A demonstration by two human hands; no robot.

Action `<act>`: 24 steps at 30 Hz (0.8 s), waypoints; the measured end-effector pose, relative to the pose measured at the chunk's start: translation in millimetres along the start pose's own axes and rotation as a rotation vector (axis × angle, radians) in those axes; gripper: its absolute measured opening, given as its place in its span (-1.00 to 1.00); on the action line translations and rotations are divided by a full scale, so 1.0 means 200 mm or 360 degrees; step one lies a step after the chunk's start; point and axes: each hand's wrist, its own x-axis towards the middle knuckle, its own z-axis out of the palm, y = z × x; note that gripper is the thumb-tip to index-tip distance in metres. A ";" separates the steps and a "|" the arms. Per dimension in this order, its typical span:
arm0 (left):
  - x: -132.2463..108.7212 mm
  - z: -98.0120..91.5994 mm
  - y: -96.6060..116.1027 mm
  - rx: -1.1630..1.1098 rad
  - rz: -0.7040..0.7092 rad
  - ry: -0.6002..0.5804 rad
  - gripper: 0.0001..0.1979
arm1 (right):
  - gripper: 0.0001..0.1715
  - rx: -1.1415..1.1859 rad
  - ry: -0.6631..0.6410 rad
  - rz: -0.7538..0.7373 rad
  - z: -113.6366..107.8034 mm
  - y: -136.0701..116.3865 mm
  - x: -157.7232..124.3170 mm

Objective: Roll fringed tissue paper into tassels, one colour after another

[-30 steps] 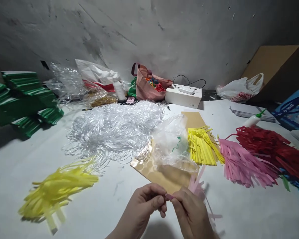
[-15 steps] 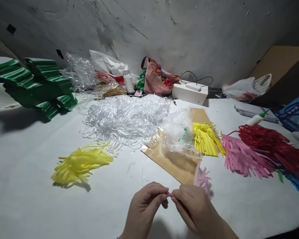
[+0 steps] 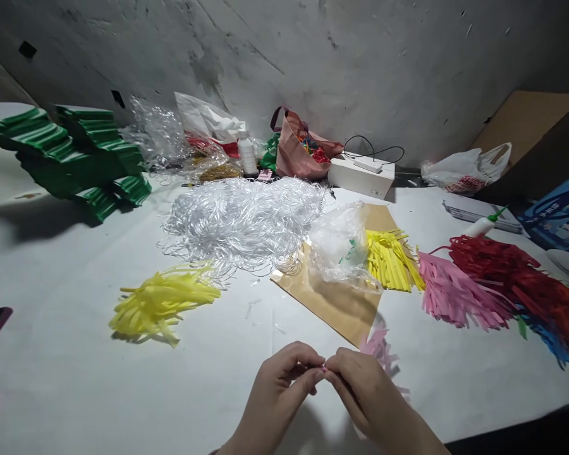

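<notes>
Both my hands meet low in the middle of the head view, over the white table (image 3: 66,354). My left hand (image 3: 279,392) pinches the twisted end of a pink paper tassel (image 3: 378,349) between thumb and fingers. My right hand (image 3: 367,395) is closed on the same tassel, whose fringe spreads out behind its knuckles. A sheet of brown paper (image 3: 334,300) lies just beyond my hands, with a crumpled clear plastic bag (image 3: 339,246) on it.
A yellow tassel (image 3: 164,303) lies to the left, a heap of white strings (image 3: 241,218) behind it. Yellow (image 3: 391,259), pink (image 3: 455,291) and red (image 3: 512,272) fringes lie at right, with a glue bottle (image 3: 486,224). Green folded paper (image 3: 76,155), bags and a white box (image 3: 360,177) stand along the wall.
The view has swung left and down, so the table's things sit further right. My hands kept pinching the pink tassel, and its fringe now lies lower, behind my right hand.
</notes>
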 end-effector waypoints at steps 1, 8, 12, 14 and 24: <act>0.00 0.00 0.00 -0.0012 -0.0060 0.0016 -0.87 | -0.75 -0.0002 -0.0002 -0.0008 0.00 0.00 0.00; -0.02 -0.02 0.02 -0.0112 -0.0214 0.0039 -0.85 | -0.79 -0.0439 0.0374 -0.0374 0.04 -0.03 0.01; -0.05 -0.05 0.03 0.0021 -0.0086 0.0012 -0.80 | -0.85 -0.0440 0.0375 -0.0466 0.07 -0.06 0.03; -0.06 -0.07 0.03 0.0090 -0.0031 0.0077 -0.79 | -0.87 -0.0390 0.0354 -0.0365 0.07 -0.06 0.03; -0.11 -0.05 -0.10 -0.0212 -0.0013 0.0266 -0.77 | -0.89 0.0015 0.0385 0.0055 0.24 -0.06 0.00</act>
